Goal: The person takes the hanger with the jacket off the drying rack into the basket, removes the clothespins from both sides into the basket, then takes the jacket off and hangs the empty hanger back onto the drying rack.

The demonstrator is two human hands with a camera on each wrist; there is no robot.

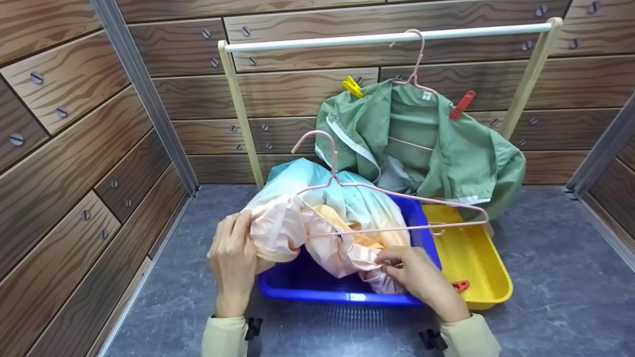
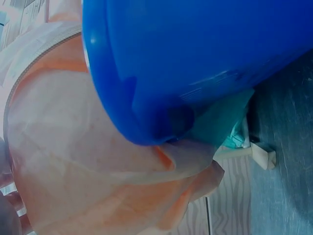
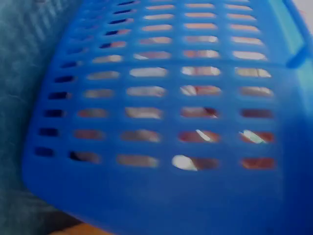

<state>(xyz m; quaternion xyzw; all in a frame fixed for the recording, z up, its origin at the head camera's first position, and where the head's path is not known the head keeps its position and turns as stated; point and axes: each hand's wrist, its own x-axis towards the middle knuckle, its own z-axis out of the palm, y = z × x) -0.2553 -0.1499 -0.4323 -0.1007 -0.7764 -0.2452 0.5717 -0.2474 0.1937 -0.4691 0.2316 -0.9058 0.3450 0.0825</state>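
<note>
A thin jacket-like garment [image 1: 283, 223], fading from turquoise to peach, lies bunched over the blue basket [image 1: 342, 296]. My left hand [image 1: 232, 255] grips its left edge, the thumb hidden behind the cloth. The left wrist view shows the peach inside of the garment [image 2: 88, 127] draped beside the basket wall [image 2: 205, 54], with a zipper along its edge. At the right, my right hand [image 1: 419, 275] pinches a fold between thumb and fingers. A pink hanger [image 1: 335, 174] has its left end inside the cloth; its right end sticks out bare over the basket.
Behind stands a clothes rack with a white rail [image 1: 317, 42]. A green jacket [image 1: 451, 158] hangs there on another pink hanger, with a yellow clothespin [image 1: 352, 87] and a red clothespin [image 1: 462, 105]. A yellow tray [image 1: 476, 258] to the right holds another red clothespin [image 1: 460, 286].
</note>
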